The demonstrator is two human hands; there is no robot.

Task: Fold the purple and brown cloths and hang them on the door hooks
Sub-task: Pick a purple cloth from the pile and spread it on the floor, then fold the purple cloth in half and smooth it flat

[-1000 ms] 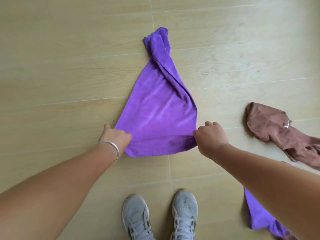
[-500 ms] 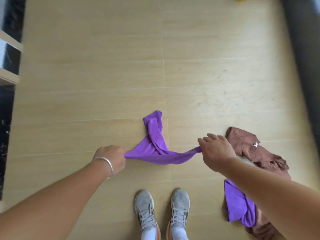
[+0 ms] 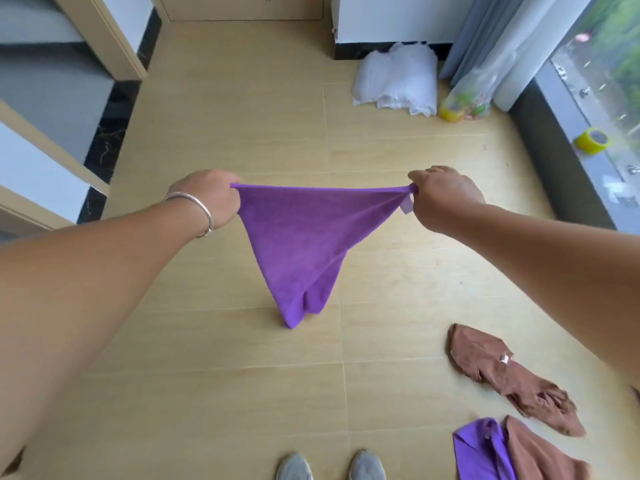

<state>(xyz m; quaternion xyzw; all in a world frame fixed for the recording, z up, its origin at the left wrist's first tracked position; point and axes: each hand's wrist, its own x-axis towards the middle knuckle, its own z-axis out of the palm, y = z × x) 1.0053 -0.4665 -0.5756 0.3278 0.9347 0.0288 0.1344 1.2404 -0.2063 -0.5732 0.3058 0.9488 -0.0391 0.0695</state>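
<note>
A purple cloth [image 3: 304, 244] hangs in the air in front of me, stretched taut along its top edge and tapering to a point near the floor. My left hand [image 3: 207, 199] grips its left corner, and my right hand [image 3: 443, 195] pinches its right corner, where a small tag shows. On the floor at the right lies a crumpled brown cloth [image 3: 498, 375]. Nearer me lie a second purple cloth [image 3: 481, 455] and a second brown cloth [image 3: 540, 459], side by side.
A wooden door [image 3: 242, 6] stands at the far end of the tiled floor. White plastic wrap [image 3: 398, 81] and a clear bag [image 3: 467, 95] lie by grey curtains [image 3: 502, 39]. A tape roll [image 3: 594, 140] sits on the window sill. My shoes [image 3: 332, 465] are at the bottom.
Both hands have lifted the purple cloth off the floor and spread apart, so it now hangs stretched between them. The view has risen and tilted forward, showing the room.
</note>
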